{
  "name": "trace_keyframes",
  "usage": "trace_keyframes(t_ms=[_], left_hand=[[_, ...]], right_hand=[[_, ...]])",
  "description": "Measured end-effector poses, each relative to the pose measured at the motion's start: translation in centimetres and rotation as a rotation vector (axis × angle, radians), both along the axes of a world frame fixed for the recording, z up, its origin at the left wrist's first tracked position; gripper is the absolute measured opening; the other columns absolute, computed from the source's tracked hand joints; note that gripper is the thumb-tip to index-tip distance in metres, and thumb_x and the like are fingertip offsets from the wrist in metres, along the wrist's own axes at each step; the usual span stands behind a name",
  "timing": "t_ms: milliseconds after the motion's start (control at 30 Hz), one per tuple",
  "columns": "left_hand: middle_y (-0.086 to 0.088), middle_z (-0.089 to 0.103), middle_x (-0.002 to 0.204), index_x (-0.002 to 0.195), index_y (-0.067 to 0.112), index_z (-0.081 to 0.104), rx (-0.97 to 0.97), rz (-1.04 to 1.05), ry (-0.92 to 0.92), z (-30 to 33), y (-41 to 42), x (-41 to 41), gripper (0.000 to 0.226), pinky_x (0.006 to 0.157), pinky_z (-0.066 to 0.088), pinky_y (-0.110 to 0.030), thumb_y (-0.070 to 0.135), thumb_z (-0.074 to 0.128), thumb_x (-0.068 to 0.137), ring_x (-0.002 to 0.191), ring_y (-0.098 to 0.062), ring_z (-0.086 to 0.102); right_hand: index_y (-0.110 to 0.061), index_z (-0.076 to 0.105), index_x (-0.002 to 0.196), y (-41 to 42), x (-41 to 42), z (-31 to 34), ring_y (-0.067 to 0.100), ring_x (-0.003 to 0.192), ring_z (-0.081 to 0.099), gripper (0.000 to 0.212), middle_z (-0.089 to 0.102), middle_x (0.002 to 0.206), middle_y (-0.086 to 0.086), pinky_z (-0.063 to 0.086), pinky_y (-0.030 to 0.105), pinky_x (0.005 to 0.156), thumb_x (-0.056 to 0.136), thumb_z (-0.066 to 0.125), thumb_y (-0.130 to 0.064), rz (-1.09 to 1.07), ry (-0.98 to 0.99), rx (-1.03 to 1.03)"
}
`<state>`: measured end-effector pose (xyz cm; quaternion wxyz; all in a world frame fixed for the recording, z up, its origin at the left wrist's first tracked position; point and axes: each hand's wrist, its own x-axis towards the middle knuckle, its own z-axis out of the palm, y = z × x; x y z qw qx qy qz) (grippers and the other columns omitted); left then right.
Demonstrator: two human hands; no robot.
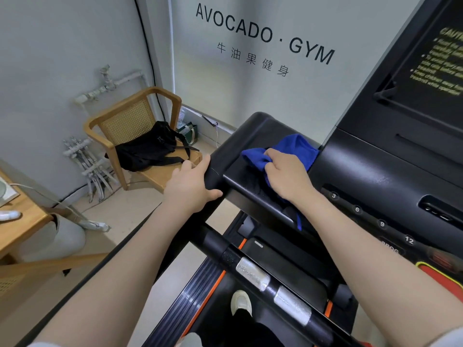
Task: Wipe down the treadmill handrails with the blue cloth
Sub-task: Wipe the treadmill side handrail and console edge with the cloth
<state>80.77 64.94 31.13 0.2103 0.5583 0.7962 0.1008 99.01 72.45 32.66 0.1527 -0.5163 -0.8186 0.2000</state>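
My right hand grips the bunched blue cloth and presses it on the flat top of the treadmill's black left handrail, close to the console. A strip of the cloth hangs down below the rail's inner edge. My left hand holds the outer edge of the same handrail, thumb curled round its near corner. Lower in the frame a black front handlebar with silver pulse pads runs diagonally.
The treadmill console with numbered buttons and a dark screen rises at right. A wooden chair holding a black bag stands left by the wall, with white pipes beside it. A wooden table edge is at far left. My shoe stands on the belt.
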Motion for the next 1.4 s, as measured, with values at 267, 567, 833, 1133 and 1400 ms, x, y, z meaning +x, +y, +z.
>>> trace_keyframes(t_ms=[267,567,833,1133,1400], left_hand=[[-0.011,0.043,0.121,0.145,0.035,0.015,0.062,-0.006,0.024,-0.3,0.0,0.1,0.089,0.09,0.042,-0.04,0.047,0.068,0.075,0.114,-0.033,0.043],[-0.01,0.041,0.124,0.146,0.034,0.011,0.026,-0.027,0.016,0.0,0.1,-0.3,0.094,0.09,0.045,-0.041,0.051,0.068,0.074,0.115,-0.029,0.043],[-0.012,0.04,0.13,0.146,0.032,0.015,0.019,-0.027,-0.036,0.2,-0.1,-0.4,0.091,0.093,0.042,-0.042,0.049,0.068,0.074,0.121,-0.033,0.039],[-0.012,0.04,0.132,0.146,0.035,0.011,-0.01,-0.023,-0.014,0.5,0.0,-0.2,0.09,0.092,0.042,-0.041,0.049,0.066,0.076,0.121,-0.034,0.039],[-0.01,0.039,0.135,0.145,0.032,0.01,-0.041,-0.016,0.039,0.9,0.5,0.3,0.089,0.09,0.04,-0.037,0.043,0.067,0.077,0.12,-0.031,0.041]], right_hand=[[-0.015,0.026,0.147,-1.5,-1.6,-0.9,0.019,0.144,0.008,0.06,0.017,0.156,0.003,0.018,0.041,0.113,0.094,0.027,-0.043,0.533,-0.247,-0.032],[-0.022,0.019,0.149,1.9,-6.3,-1.4,0.028,0.145,-0.001,0.05,0.01,0.159,0.005,0.0,0.041,0.116,0.101,0.023,-0.038,0.343,-0.384,0.169],[-0.015,0.053,0.131,-2.5,-1.0,-1.0,0.022,0.144,0.015,0.043,0.029,0.153,0.004,0.017,0.044,0.116,0.099,0.029,-0.031,0.48,-0.079,-0.105],[-0.01,0.06,0.111,-1.0,-3.8,-1.6,0.022,0.132,0.03,0.023,0.036,0.142,0.007,0.034,0.038,0.1,0.096,0.047,-0.022,0.395,-0.033,0.072],[-0.023,0.04,0.14,7.0,-5.1,-1.1,0.022,0.144,0.011,0.041,0.025,0.154,0.004,0.024,0.039,0.11,0.102,0.028,-0.032,0.311,-0.284,0.146]])
